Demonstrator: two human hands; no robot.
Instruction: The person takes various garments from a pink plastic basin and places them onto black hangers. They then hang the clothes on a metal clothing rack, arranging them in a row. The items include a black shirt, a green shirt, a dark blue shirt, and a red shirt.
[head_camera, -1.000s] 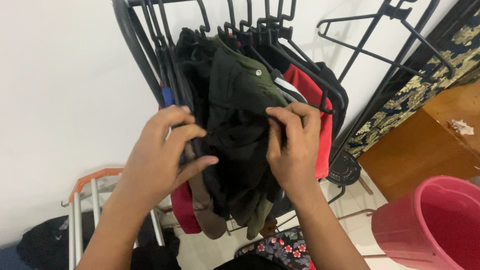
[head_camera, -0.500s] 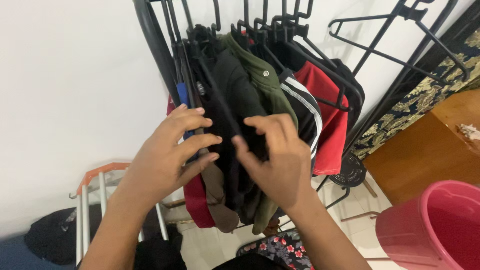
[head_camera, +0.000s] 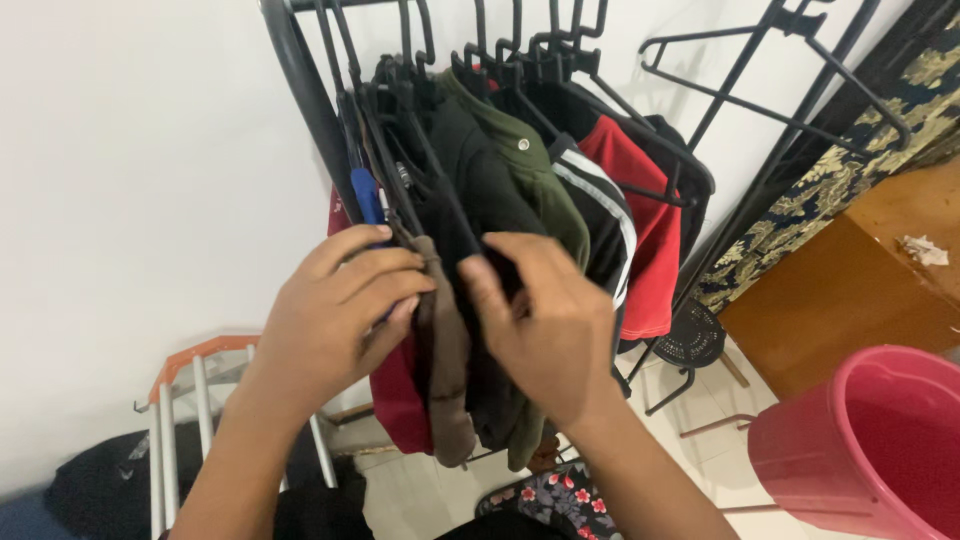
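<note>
White wall behind, left hand (head_camera: 335, 310) and right hand (head_camera: 545, 320) pinch one black garment (head_camera: 480, 215); one pink bucket (head_camera: 870, 440).

Bright, even indoor light. Soft hanger shadows on white wall (head_camera: 120, 180) behind rack. No glare. Slight motion blur on right hand (head_camera: 545, 325). Wide-angle bending near wall's edges.

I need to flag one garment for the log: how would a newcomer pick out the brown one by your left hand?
Find the black clothes rack against the white wall. Among its packed hangers, the brown garment hangs beside the left hand, between a red garment and black ones. It is the only tan-brown piece there.
</note>
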